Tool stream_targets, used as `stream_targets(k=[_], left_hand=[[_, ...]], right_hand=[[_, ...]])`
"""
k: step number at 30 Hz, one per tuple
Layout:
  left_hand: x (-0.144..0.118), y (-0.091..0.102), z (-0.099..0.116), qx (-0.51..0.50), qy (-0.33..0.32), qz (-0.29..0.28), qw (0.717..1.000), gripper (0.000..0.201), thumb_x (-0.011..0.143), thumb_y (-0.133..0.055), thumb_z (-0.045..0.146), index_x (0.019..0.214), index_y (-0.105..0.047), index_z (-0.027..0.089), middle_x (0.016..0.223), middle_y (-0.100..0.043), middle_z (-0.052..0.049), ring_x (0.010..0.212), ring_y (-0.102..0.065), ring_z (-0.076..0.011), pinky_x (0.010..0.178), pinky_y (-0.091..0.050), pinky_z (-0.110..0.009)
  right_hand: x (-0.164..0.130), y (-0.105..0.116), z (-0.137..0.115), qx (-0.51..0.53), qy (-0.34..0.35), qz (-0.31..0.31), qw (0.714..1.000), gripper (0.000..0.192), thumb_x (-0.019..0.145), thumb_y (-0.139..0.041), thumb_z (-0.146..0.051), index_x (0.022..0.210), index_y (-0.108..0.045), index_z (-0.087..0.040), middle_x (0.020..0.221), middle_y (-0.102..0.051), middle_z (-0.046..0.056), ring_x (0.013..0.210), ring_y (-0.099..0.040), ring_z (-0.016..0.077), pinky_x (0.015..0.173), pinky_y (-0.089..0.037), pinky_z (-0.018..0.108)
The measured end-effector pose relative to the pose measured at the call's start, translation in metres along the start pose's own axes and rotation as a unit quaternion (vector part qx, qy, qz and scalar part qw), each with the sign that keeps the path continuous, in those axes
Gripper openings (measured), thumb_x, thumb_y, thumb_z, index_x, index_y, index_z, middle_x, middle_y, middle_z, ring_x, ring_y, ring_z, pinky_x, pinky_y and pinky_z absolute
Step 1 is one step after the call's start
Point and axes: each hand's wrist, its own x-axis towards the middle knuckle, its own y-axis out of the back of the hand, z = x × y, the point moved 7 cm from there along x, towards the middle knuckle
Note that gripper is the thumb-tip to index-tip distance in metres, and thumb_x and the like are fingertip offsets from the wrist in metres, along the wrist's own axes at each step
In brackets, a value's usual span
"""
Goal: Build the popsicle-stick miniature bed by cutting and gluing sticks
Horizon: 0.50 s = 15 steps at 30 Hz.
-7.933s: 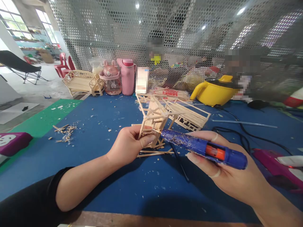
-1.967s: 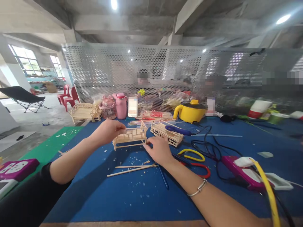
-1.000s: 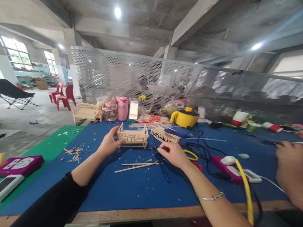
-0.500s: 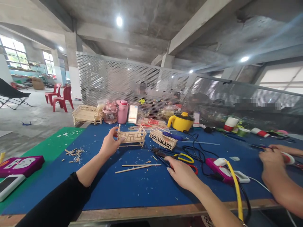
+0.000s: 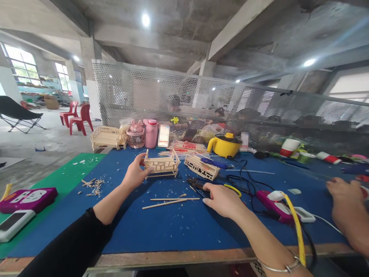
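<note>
My left hand (image 5: 135,174) pinches the left end of a small frame of thin wooden sticks (image 5: 163,166), shaped like a miniature bench or bed with lattice sides, upright on the blue mat. Right of it is a similar stick model (image 5: 198,168), with a blue-handled tool (image 5: 213,163) lying across it. My right hand (image 5: 223,201) closes round the handles of dark-jawed pliers (image 5: 193,181), low over the mat; its fingers partly hide them. A yellow handle loop (image 5: 234,190) shows behind that hand. Loose wooden sticks (image 5: 173,202) lie between my hands.
Wood scraps (image 5: 95,187) lie left. Behind stand a larger stick model (image 5: 108,137), a pink bottle (image 5: 151,134) and a yellow pot (image 5: 227,145). A purple power strip (image 5: 276,207) with cables is at right, near another person's hand (image 5: 347,198). The wooden table edge (image 5: 173,258) runs in front.
The view has shifted slightly, moving the scene rightward. My right hand has drawn in around the plier handles and covers the red handle. My left hand keeps its hold on the stick frame.
</note>
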Motion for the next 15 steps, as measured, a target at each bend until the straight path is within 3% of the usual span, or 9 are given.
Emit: stream_targets(k=[5, 10, 15], left_hand=[[-0.001, 0.011, 0.007, 0.005, 0.021, 0.058, 0.998, 0.061, 0.068, -0.064, 0.040, 0.122, -0.045, 0.019, 0.093, -0.063, -0.004, 0.083, -0.060, -0.0189, 0.073, -0.049, -0.032], [0.000, 0.017, 0.008, -0.015, 0.049, 0.094, 0.994, 0.062, 0.066, -0.065, 0.042, 0.121, -0.045, 0.018, 0.091, -0.062, -0.004, 0.078, -0.059, -0.0174, 0.075, -0.048, -0.033], [0.003, 0.018, 0.004, -0.023, 0.046, 0.085, 0.995, 0.062, 0.067, -0.064, 0.042, 0.121, -0.045, 0.019, 0.091, -0.063, -0.004, 0.080, -0.060, -0.0182, 0.076, -0.048, -0.034]], right_hand=[[0.005, -0.006, -0.006, -0.009, 0.012, -0.019, 1.000, 0.035, 0.074, -0.054, -0.025, 0.109, -0.058, -0.024, 0.100, -0.069, 0.007, 0.088, -0.064, 0.0242, 0.063, -0.037, 0.029], [0.018, 0.008, -0.022, -0.016, 0.012, 0.009, 1.000, 0.025, 0.077, -0.051, -0.034, 0.099, -0.060, -0.025, 0.095, -0.069, 0.005, 0.085, -0.063, 0.0228, 0.060, -0.035, 0.028], [0.018, 0.014, -0.017, -0.037, -0.005, 0.000, 0.999, 0.026, 0.065, -0.063, -0.043, 0.077, -0.059, -0.021, 0.084, -0.068, 0.008, 0.077, -0.063, 0.0269, 0.054, -0.032, 0.029]])
